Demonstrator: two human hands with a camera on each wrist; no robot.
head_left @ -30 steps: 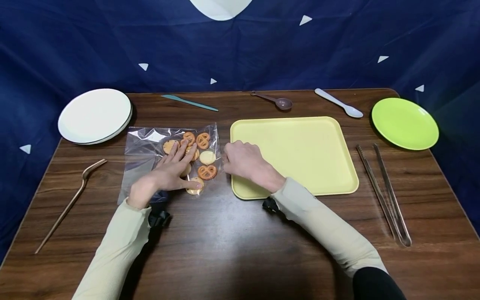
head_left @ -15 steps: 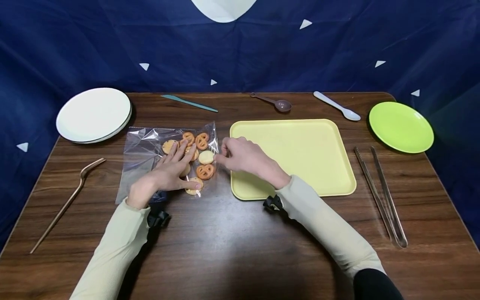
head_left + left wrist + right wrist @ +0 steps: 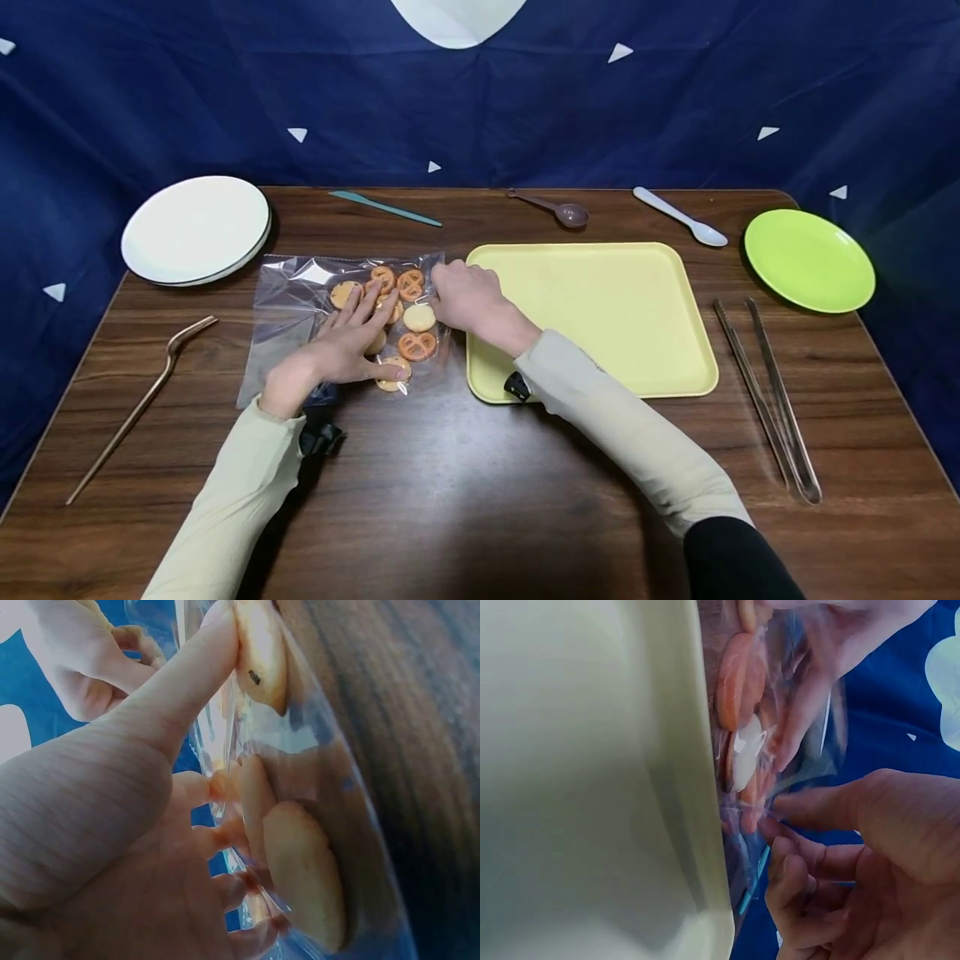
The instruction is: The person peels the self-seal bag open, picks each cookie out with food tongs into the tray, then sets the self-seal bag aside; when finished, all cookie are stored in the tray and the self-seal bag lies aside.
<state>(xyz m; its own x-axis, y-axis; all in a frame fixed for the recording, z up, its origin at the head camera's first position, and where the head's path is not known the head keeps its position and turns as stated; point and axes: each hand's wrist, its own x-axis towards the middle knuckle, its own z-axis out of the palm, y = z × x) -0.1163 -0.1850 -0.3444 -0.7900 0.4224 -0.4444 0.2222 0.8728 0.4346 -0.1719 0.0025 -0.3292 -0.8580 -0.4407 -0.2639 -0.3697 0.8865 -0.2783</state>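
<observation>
A clear plastic bag (image 3: 288, 333) lies on the table, with pretzels (image 3: 417, 346) and round cookies (image 3: 419, 317) inside. Spread fingers of my left hand (image 3: 337, 350) rest on the bag over the snacks. In the left wrist view the left thumb (image 3: 191, 671) touches the film beside a cookie (image 3: 304, 874). My right hand (image 3: 476, 302) pinches the bag's right edge, close to the yellow tray (image 3: 592, 321). Thumb and forefinger meet on the film in the right wrist view, and the other fingers (image 3: 791, 889) are curled. Some snacks are hidden under the left hand.
White plates (image 3: 197, 229) and a fork (image 3: 142, 404) are at the left. Along the back lie a teal knife (image 3: 386, 207), a brown measuring spoon (image 3: 555, 208) and a pale spoon (image 3: 681, 217). Metal tongs (image 3: 768, 400) and a green plate (image 3: 810, 260) are at the right.
My right hand has moved from the bag's right side up along its edge, away from the body, and now pinches the film higher up. The left hand has stayed on the bag.
</observation>
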